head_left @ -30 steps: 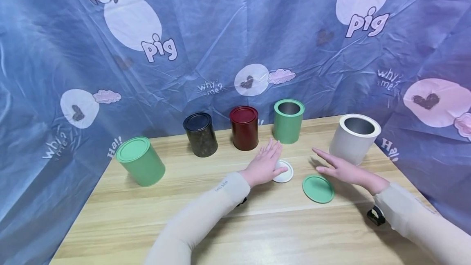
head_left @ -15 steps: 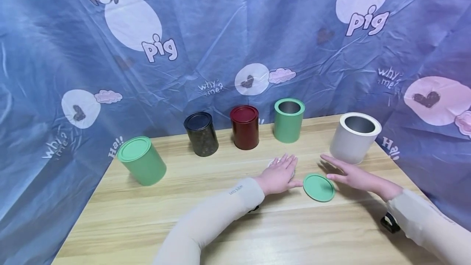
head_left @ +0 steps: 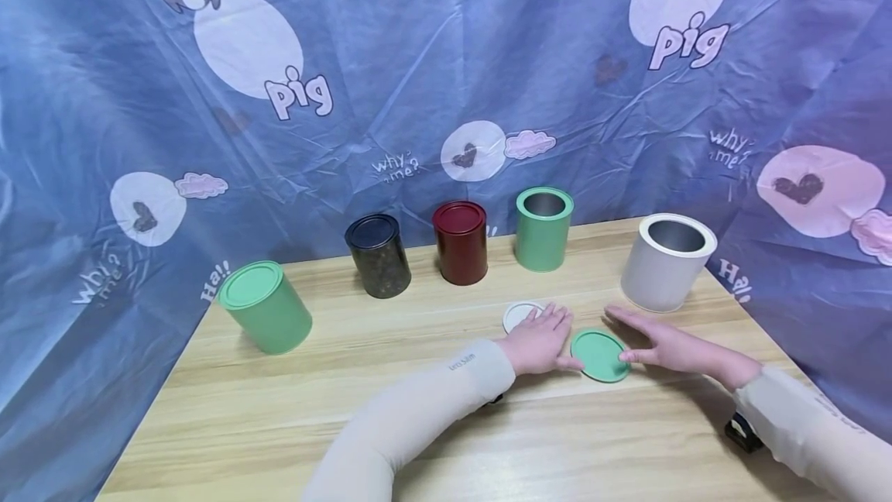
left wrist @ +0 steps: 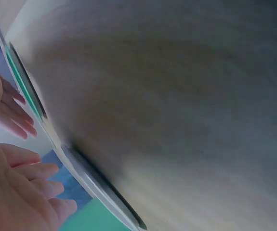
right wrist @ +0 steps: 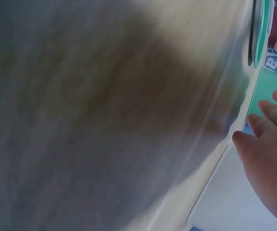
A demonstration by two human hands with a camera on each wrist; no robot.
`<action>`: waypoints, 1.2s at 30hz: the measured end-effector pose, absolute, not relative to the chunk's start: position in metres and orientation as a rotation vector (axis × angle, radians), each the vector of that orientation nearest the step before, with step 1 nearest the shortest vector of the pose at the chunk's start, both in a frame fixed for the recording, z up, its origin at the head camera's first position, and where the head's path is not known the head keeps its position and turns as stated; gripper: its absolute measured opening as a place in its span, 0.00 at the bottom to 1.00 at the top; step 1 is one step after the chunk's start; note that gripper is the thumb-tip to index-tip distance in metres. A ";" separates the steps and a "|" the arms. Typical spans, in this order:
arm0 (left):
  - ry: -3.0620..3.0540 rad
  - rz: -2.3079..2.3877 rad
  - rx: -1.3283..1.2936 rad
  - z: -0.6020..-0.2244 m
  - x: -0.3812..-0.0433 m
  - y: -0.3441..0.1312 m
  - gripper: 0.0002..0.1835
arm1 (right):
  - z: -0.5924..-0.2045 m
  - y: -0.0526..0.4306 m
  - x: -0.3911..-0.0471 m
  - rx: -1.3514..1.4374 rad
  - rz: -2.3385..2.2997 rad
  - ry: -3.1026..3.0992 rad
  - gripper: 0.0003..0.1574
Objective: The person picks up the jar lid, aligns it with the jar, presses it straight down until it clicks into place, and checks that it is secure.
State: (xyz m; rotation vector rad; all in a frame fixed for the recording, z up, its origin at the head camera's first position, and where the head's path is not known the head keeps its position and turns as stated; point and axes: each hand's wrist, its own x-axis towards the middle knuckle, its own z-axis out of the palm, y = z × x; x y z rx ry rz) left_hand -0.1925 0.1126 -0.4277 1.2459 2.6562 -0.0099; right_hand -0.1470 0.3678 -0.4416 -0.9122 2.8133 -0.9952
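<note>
A green lid (head_left: pixel 598 355) lies flat on the table between my two hands. My left hand (head_left: pixel 538 345) is on its left side, palm down with loosely straight fingers, and the thumb tip reaches the lid's near-left rim. Under or just behind those fingers lies a white lid (head_left: pixel 516 318), partly hidden. On the other side my right hand (head_left: pixel 669 345) has its fingers extended, its thumb at the lid's right rim. Whether either thumb touches it, I cannot tell. In the left wrist view the left fingers (left wrist: pixel 42 175) appear apart from the lids; neither hand holds anything.
Behind the hands stand a lidless green can (head_left: pixel 543 242) and a lidless white can (head_left: pixel 662 273). Farther left are lidded red (head_left: pixel 463 254), black (head_left: pixel 382 266) and green (head_left: pixel 275 316) cans. A blue printed cloth (head_left: pixel 390 84) hangs behind the wooden table (head_left: pixel 279 424).
My left hand has moved right, off the white lid, to the green lid's left edge. My right hand shifted right and slightly nearer, then its thumb came to the green lid's right rim.
</note>
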 end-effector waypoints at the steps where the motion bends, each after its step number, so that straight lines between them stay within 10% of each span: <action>1: 2.653 -0.020 1.249 -0.428 -0.192 0.113 0.47 | -0.442 0.368 -0.147 -0.935 -0.991 2.812 0.47; 36: 2.624 -0.196 1.297 -0.434 -0.194 0.127 0.41 | -0.458 0.371 -0.142 -1.031 -0.983 2.761 0.51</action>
